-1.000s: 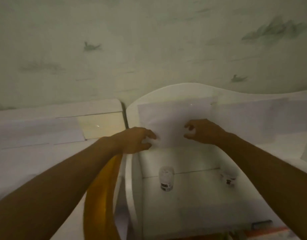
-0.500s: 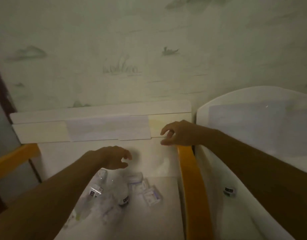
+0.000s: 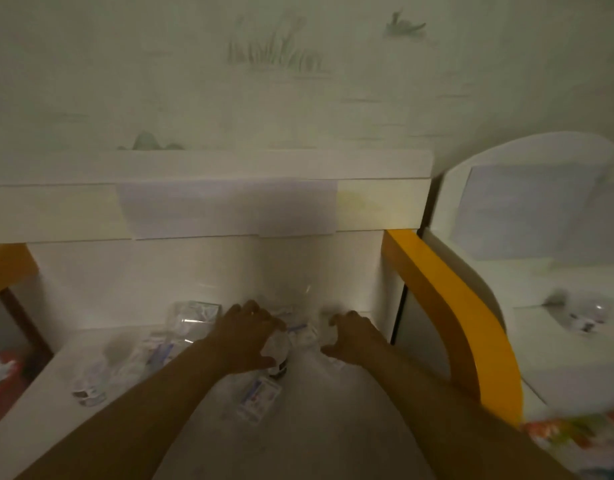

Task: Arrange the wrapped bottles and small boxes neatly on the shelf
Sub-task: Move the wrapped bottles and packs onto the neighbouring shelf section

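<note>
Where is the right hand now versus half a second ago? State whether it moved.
Yes. The right hand dropped from beside the yellow curved rail's top end down to the white shelf.

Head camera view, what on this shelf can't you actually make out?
- Labels on the small box: blurred and dim.
- Wrapped bottle: mostly covered by the left hand; its grip is unclear.
- What the right hand touches: lost in blur.
- Bottle on the neighbouring shelf: motion-smeared.
</note>
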A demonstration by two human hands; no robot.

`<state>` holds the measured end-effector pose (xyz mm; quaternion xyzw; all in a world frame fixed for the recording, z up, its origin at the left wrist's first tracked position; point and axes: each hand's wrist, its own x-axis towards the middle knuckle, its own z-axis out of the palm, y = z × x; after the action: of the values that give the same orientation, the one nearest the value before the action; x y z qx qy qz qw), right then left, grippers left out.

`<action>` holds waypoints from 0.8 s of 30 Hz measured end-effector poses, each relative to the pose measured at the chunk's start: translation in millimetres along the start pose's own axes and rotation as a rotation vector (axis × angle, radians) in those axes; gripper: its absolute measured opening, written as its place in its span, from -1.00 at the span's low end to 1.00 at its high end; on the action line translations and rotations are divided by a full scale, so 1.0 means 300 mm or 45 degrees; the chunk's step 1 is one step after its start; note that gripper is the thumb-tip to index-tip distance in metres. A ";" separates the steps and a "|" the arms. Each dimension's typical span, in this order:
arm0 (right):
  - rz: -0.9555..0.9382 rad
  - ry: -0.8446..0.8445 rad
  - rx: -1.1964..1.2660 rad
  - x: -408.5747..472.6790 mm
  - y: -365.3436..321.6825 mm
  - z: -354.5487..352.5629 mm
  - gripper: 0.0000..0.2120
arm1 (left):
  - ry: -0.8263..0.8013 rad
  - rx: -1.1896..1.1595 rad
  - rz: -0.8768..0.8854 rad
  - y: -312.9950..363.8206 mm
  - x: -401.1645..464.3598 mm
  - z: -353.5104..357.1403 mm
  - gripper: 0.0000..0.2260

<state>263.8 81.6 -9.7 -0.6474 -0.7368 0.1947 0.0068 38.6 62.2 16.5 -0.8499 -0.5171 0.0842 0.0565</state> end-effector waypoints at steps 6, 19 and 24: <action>0.110 0.002 0.078 0.015 0.054 0.137 -0.17 | 0.019 0.017 0.101 0.026 0.023 0.003 -0.41; -0.224 0.392 0.044 -0.145 -0.086 -0.329 -0.20 | 0.459 -0.548 0.119 -0.037 0.054 -0.398 -0.49; -0.299 0.623 -0.042 -0.291 -0.058 -0.600 -0.27 | 0.678 -0.653 0.182 -0.003 0.098 -0.602 -0.51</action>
<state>308.4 46.7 182.8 -0.5855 -0.7863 0.0183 0.1966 87.6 87.2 190.9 -0.8625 -0.4279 -0.2684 -0.0318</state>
